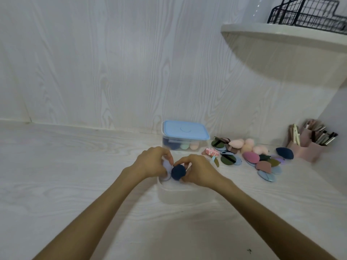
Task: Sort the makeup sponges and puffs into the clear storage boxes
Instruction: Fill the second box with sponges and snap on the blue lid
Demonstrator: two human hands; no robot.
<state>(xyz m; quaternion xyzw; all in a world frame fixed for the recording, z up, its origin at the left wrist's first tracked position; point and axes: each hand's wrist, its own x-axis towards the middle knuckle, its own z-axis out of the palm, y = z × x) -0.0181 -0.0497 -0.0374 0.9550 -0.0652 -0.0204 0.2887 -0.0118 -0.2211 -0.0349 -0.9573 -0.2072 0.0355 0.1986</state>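
Pinching round navy sponge, clear box

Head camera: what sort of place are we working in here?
Probably a home vanity or dressing corner. A pink organizer holding makeup brushes stands by the wall, loose sponges and puffs lie on the white wood-grain tabletop, and a corner shelf carries a black wire basket.

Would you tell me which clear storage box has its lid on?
The far box by the wall: a blue lid covers it, while the near box under the hands stands open.
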